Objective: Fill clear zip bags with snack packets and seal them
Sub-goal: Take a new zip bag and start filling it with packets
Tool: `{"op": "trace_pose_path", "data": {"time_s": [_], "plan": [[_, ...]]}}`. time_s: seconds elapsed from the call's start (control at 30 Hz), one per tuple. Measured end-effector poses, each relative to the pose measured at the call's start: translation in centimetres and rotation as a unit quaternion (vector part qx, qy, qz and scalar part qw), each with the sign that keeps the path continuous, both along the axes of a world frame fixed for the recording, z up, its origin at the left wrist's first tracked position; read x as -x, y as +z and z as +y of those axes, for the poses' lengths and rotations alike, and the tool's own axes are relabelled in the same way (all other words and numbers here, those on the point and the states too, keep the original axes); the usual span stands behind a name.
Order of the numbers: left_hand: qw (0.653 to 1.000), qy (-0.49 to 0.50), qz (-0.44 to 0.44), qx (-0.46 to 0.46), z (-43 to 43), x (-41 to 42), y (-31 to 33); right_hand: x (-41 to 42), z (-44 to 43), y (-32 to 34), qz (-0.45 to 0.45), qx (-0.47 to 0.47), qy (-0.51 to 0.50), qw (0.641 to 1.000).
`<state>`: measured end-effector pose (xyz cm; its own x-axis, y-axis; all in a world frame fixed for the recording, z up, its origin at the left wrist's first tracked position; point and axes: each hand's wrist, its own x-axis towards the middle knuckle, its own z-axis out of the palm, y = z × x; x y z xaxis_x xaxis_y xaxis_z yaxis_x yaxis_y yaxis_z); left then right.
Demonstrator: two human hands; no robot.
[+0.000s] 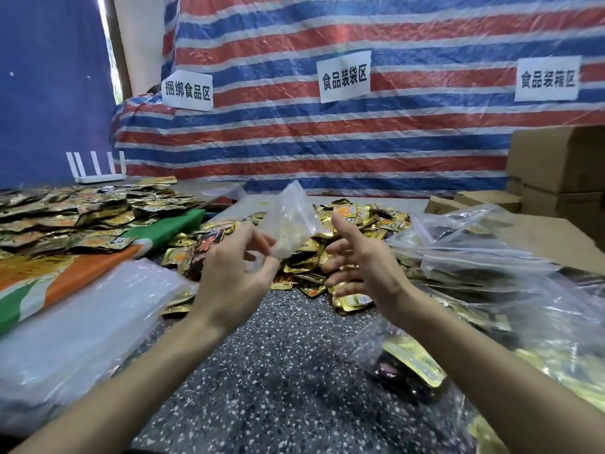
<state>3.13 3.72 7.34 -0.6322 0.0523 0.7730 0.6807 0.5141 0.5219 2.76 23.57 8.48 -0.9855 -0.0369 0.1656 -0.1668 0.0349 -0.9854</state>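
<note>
Left hand [234,268] pinches a clear zip bag [291,216], right hand [358,257] spread loose beside it.

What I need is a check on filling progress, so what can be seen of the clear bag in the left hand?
The clear zip bag is thin, crinkled, see-through plastic, held upright above the pile of snack packets. The left hand pinches its lower end; the open right hand is close beside it, apparently not touching. It looks empty, gold packets behind showing through. Its zip is too blurred to see.
</note>
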Motion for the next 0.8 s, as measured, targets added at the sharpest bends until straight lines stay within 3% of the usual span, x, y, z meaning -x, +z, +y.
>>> {"op": "trace_pose_path", "data": {"time_s": [0.17, 0.4, 0.5, 0.57, 0.67, 0.8], "plan": [[0.989, -0.090, 0.046, 0.110, 1.9, -1.7, -1.6, -1.1, 1.6, 1.7, -0.038, -0.025, 0.003, 0.999], [0.977, -0.124, 0.050, 0.168, 2.1, -1.9, -2.7, -2.3, 3.7, 2.5, -0.084, -0.039, 0.060, 0.994], [0.974, -0.155, -0.046, 0.161, 2.1, -2.0, -3.1, -2.9, 4.0, 2.8, -0.077, -0.090, 0.082, 0.990], [0.967, -0.192, -0.150, 0.070, 2.3, -2.0, -3.0, -3.4, 4.0, 2.8, -0.068, -0.121, 0.094, 0.986], [0.947, -0.224, -0.229, -0.031, 3.1, -1.8, -2.3, -4.1, 3.5, 2.6, -0.068, -0.155, 0.139, 0.976], [0.925, -0.258, -0.280, -0.021, 4.0, -2.4, -1.8, -4.5, 2.8, 2.0, -0.053, -0.183, 0.161, 0.968]]}}
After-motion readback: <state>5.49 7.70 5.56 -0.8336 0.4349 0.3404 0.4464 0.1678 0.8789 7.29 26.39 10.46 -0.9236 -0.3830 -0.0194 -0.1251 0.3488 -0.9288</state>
